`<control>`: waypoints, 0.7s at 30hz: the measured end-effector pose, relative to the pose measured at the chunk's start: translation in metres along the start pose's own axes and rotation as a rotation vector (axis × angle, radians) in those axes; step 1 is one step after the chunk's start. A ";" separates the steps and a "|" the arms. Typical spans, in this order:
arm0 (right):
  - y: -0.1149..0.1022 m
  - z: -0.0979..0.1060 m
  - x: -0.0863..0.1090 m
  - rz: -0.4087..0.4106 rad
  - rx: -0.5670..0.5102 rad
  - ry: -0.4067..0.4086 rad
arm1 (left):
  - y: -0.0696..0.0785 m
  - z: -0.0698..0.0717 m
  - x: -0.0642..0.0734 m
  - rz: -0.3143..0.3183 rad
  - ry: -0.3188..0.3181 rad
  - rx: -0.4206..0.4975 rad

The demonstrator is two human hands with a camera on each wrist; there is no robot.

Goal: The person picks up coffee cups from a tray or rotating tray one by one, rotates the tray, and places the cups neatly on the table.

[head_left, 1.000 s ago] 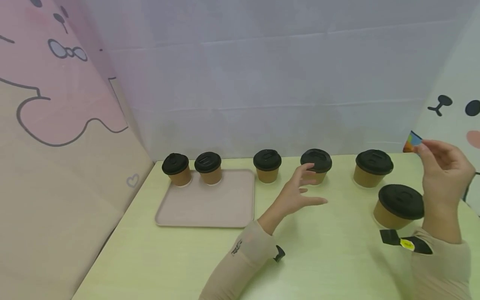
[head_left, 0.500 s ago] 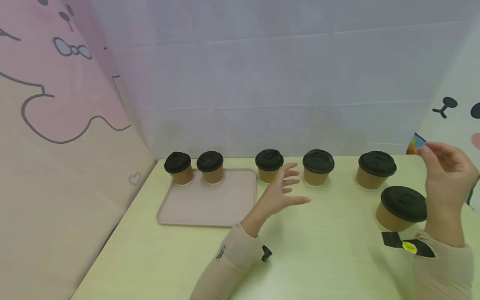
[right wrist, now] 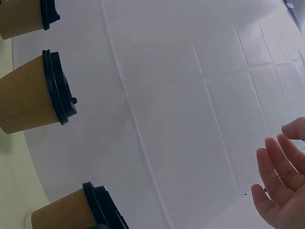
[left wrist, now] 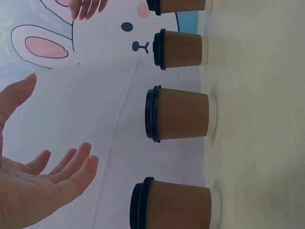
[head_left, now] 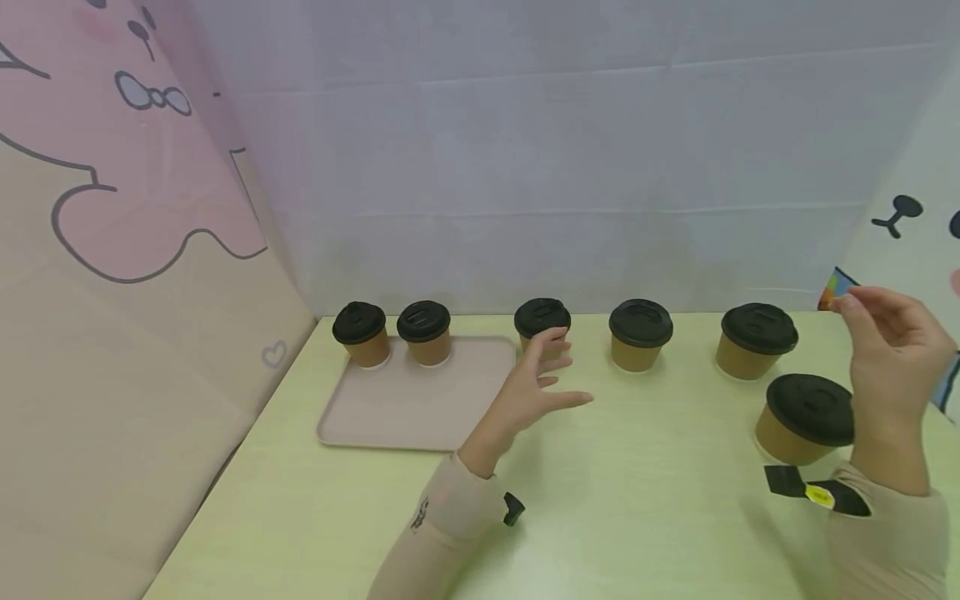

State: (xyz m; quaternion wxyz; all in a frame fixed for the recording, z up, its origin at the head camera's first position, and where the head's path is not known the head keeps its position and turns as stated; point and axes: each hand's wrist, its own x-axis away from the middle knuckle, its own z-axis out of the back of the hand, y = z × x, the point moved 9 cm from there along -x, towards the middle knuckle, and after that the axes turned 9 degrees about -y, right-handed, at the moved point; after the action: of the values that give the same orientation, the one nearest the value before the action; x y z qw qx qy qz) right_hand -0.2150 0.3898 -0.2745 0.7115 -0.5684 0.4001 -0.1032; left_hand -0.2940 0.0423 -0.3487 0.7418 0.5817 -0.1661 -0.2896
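Note:
My left hand (head_left: 517,404) hovers over the table with thumb and fingers spread, overlapping a brown paper cup with a black lid (head_left: 542,313) in the head view. Empty space shows inside this left hand (left wrist: 38,191) in the left wrist view, with a row of lidded cups (left wrist: 183,114) beside it. Raised at the right is my right hand (head_left: 896,350), thumb near loosely bent fingers. Nothing shows in the right hand (right wrist: 283,183) in the right wrist view. The nearest cup to it (head_left: 798,429) stands just left of its wrist.
A beige tray (head_left: 416,408) bears two lidded cups (head_left: 362,337) at its back edge. More lidded cups (head_left: 637,337) stand along the table's back. Behind is a pale sheet (head_left: 562,167); a blue-and-orange patch (head_left: 834,290) shows at the right corner, behind the fingertips.
My left hand has moved left, from in front of the fourth cup of the back row to the third, staying spread. The right hand has barely moved, and the cups stay put.

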 end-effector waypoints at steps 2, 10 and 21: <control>0.000 -0.001 0.000 -0.005 -0.005 -0.005 | 0.000 0.004 0.001 -0.001 0.004 0.001; -0.002 -0.004 -0.001 0.029 -0.052 -0.021 | 0.002 0.012 0.005 -0.024 0.006 0.027; -0.002 -0.006 -0.001 0.055 -0.156 -0.027 | 0.000 0.026 0.010 0.000 0.024 -0.026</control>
State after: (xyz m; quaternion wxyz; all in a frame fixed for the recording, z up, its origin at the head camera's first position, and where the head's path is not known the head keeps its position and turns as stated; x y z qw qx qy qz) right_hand -0.2191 0.3850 -0.2724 0.6728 -0.6122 0.4129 -0.0445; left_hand -0.3010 0.0161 -0.3422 0.7511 0.5755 -0.1537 -0.2846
